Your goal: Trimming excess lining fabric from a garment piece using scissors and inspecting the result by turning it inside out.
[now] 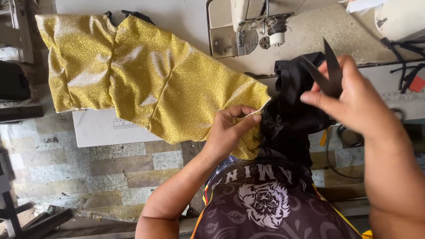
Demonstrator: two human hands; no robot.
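Item: gold glitter garment (146, 75), spread across the tabletop (186, 15) from its left edge toward the near edge, one end hanging off that edge.

Left hand (228, 130): grip pressed together, thumb and fingers pinching the gold garment's edge where it meets black fabric (290, 110), just off the near edge of the tabletop.

Right hand (354, 102): grip closed round black thread snips (330, 73), blades parted and pointing up, held above the black fabric.

Black fabric: bunched between both hands, falling toward the person's lap.

Sewing machine (250, 26): at the far edge of the tabletop, behind the black fabric.
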